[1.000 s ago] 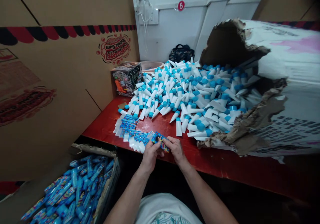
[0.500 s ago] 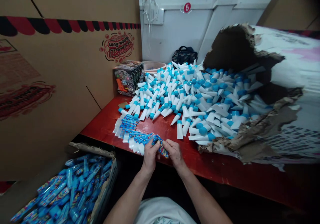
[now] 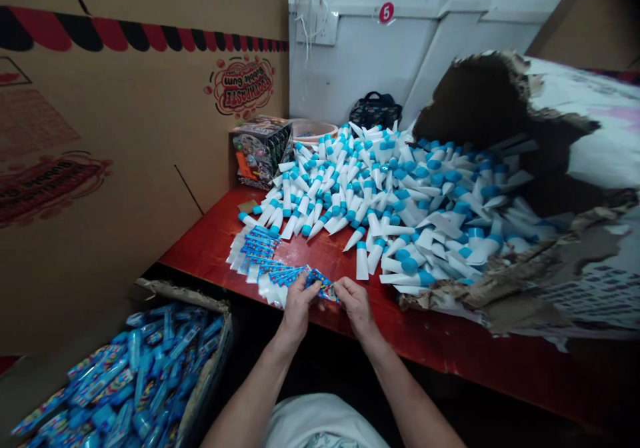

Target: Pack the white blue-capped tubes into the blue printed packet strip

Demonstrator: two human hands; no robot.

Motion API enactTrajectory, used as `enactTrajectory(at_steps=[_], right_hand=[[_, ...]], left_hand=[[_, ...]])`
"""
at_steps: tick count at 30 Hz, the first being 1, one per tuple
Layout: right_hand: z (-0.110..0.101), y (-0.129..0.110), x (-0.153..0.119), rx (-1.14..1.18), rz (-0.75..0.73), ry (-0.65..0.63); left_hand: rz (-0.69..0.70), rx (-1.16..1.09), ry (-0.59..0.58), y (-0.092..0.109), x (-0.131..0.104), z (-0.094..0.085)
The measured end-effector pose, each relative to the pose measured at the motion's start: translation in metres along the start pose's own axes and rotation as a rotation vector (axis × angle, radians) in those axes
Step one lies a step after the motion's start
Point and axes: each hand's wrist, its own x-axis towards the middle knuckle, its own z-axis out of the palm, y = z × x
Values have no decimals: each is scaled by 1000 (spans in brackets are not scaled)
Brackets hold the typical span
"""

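Between my two hands, over the table's front edge, is a small blue printed plastic sleeve (image 3: 327, 291) with colourful spots. My left hand (image 3: 297, 308) pinches its left end between thumb and fingers. My right hand (image 3: 356, 307) grips the right end, fingers curled. Fanned out to the left of my left hand lies a row of similar printed sleeves (image 3: 263, 253) with clear ends, overlapping on the red table (image 3: 210, 245). Beyond both hands spreads a heap of white tubes with blue caps (image 3: 345, 191).
A torn carton (image 3: 575, 281) lies on its side at the right, tubes spilling from it. Below left, an open box (image 3: 223, 348) holds many blue-wrapped tubes (image 3: 145, 368). A tall cardboard box (image 3: 145, 115) walls the left. A toy box (image 3: 263, 151), pink basin (image 3: 315, 131) and dark bag (image 3: 375, 110) stand behind.
My right hand has moved slightly to the right, and the sleeve now stretches flatter between my hands. The camera view has shifted a little.
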Motion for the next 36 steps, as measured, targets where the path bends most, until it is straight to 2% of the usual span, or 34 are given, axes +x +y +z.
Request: enactTrajectory(at_steps=[3,5,7,9,10,11,12,15,16,17,19,22,26,30,36], right_hand=[[4,5,0,-41,-27,34],[6,1,-2,-88,-20,2],[6,-9,-6,-157,-35,-125],[4,-22,-8,-242,-106,-298],[2,-28,-7,-301,-157,-337],[-1,-33,-4,-382,-215,-317],[-5,-36,1,-491,-272,-235],[-16,-33,20,-922,-355,173],[-19,-28,26,-1053,-353,263],[-22,-22,32,-1157,-346,310],[-25,-10,39,-1280,-360,313],[-24,6,41,-1284,-464,242],[-20,17,38,-1099,-554,198],[-16,19,35,-1035,-523,245],[-10,19,31,-1111,-478,160]], left_hand=[[40,91,41,-7,-1,-3],[48,119,79,-10,0,-4],[46,101,121,-9,1,-5],[36,42,161,-6,3,-5],[34,7,176,-4,3,-5],[34,-28,189,-2,4,-5],[35,-65,204,0,4,-5],[10,-178,236,4,5,-6],[-8,-219,234,4,6,-6],[-25,-262,220,5,6,-7],[-47,-342,183,6,6,-9],[-61,-438,167,8,6,-12],[-72,-513,186,12,4,-17],[-79,-532,258,15,1,-20],[-58,-537,285,18,-4,-26]])
